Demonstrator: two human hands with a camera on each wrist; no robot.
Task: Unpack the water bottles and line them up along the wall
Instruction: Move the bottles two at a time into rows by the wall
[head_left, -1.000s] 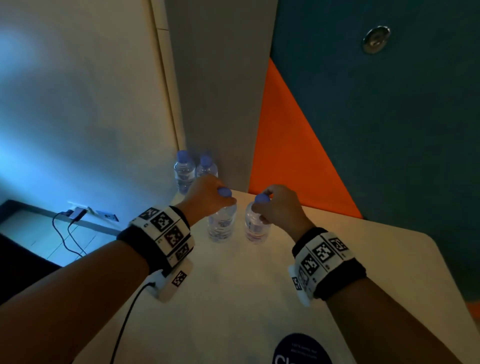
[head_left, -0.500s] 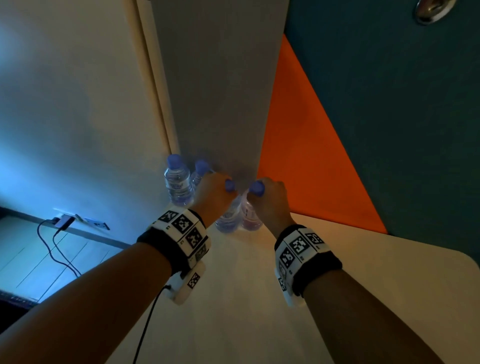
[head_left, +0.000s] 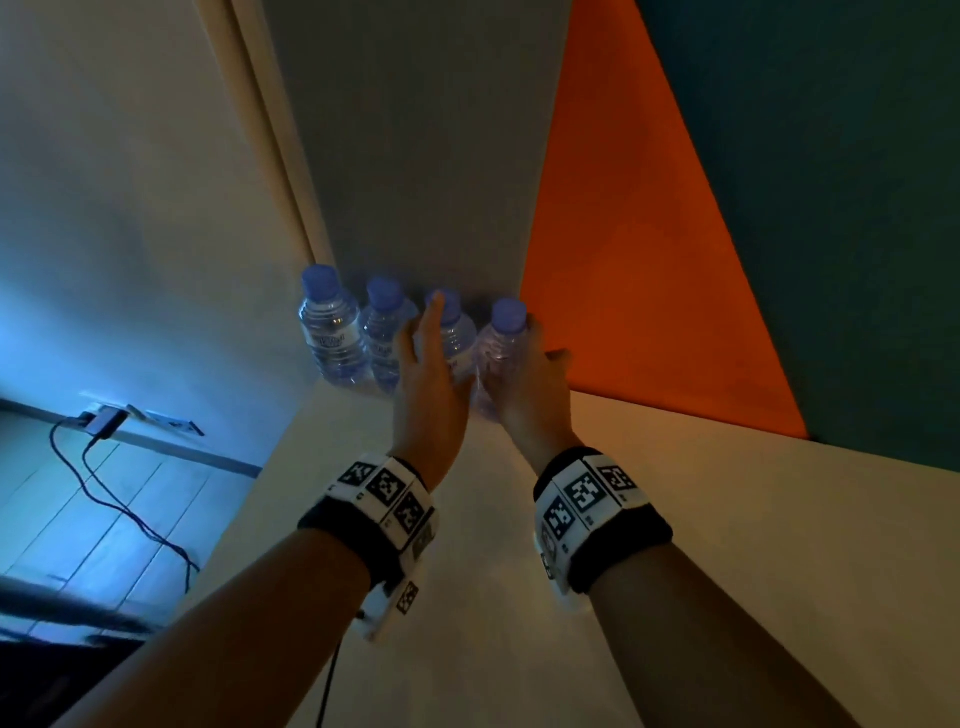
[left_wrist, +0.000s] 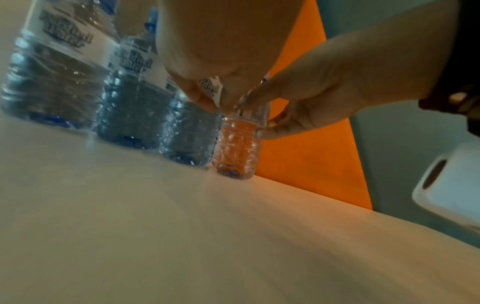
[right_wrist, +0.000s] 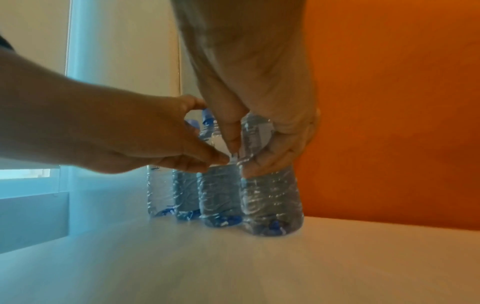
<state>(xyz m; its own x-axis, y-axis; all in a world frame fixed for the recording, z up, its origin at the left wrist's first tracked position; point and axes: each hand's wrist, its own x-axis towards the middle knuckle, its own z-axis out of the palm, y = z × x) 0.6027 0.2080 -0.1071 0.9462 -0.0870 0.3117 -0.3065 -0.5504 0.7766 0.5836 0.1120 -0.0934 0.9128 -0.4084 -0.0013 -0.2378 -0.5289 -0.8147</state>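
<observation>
Four water bottles stand upright in a row at the far edge of the desk (head_left: 675, 519), against the grey wall panel (head_left: 415, 156), each touching its neighbour. Your left hand (head_left: 428, 374) rests, fingers fairly straight, on the third bottle (head_left: 457, 338), counted from the desk's far left corner; whether it grips, you cannot tell. Your right hand (head_left: 530, 384) curls thumb and fingers round the fourth bottle (head_left: 501, 343), which stands at the row's right end.
</observation>
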